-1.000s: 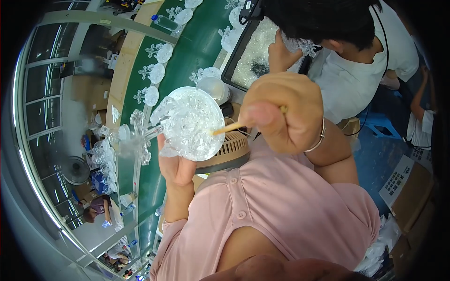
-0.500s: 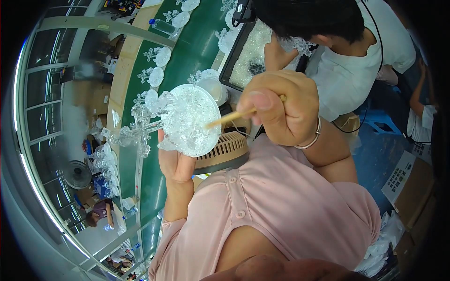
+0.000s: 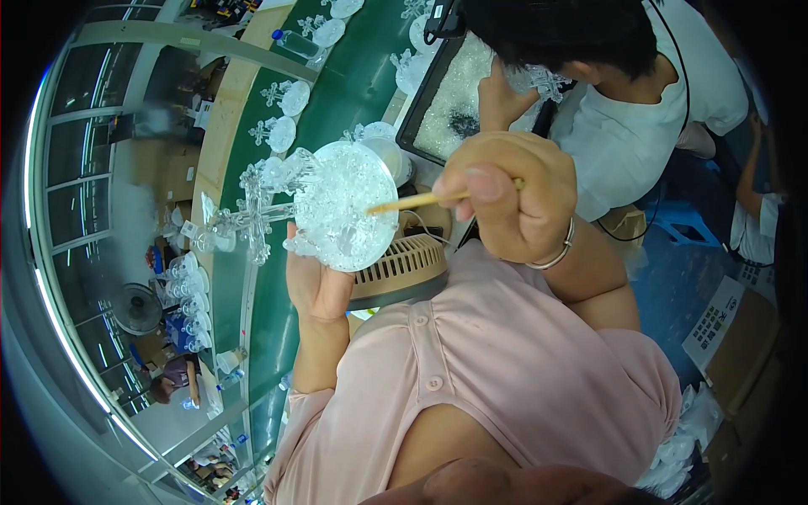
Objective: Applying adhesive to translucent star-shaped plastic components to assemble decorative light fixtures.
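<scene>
My left hand [image 3: 316,282] is wrapped around the underside of a clear cross-shaped ornament [image 3: 257,210]. Its ornate arms point left, and its round base [image 3: 353,202] faces up, covered in glittering clear bits. Between the thumb and fingers of my right hand [image 3: 515,198] is a thin wooden stick [image 3: 412,202], pinched near its back end. The stick's tip lies over the middle of the round base; whether it touches the surface I cannot tell.
A white tub [image 3: 389,158] and a brown slotted appliance [image 3: 402,269] stand behind the base. Similar ornaments [image 3: 282,135] line the green bench [image 3: 353,80], near a bottle [image 3: 296,44]. At right, a co-worker in white [image 3: 619,135] handles another ornament over a black tray of clear beads [image 3: 450,105].
The ornament has risen slightly in the picture with my left hand. The stick lies flatter now, its tip a little farther up the picture. Both hands keep their hold.
</scene>
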`<control>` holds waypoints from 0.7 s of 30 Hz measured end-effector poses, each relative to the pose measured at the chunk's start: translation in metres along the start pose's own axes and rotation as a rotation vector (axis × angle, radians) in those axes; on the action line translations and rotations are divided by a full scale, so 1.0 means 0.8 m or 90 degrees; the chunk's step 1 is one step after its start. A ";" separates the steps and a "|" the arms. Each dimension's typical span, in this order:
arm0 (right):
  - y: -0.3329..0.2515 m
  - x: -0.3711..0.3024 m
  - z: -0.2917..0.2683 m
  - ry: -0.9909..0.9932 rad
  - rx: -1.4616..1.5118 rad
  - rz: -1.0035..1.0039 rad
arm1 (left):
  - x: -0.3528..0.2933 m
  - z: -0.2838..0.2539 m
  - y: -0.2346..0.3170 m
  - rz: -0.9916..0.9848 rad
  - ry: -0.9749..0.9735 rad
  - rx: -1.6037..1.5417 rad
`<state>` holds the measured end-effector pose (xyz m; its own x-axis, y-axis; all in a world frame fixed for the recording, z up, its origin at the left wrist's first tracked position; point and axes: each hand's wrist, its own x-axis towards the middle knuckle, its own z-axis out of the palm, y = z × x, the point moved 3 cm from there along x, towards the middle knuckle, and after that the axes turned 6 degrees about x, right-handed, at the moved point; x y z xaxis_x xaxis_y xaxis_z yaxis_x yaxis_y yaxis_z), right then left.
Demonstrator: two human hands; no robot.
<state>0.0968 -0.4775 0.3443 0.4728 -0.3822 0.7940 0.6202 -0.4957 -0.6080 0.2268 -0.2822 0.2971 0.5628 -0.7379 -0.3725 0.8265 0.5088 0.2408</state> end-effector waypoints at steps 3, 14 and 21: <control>0.003 -0.006 0.006 0.029 0.002 -0.026 | 0.001 0.005 0.000 0.006 0.005 0.031; -0.004 -0.005 0.000 0.011 0.022 -0.045 | 0.001 0.006 0.001 -0.022 -0.043 -0.001; 0.001 -0.006 0.001 0.032 -0.004 -0.073 | 0.001 0.007 0.002 -0.010 -0.054 0.026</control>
<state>0.0957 -0.4753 0.3398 0.3665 -0.3608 0.8576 0.6650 -0.5431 -0.5127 0.2287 -0.2839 0.3024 0.5478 -0.7813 -0.2992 0.8337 0.4801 0.2728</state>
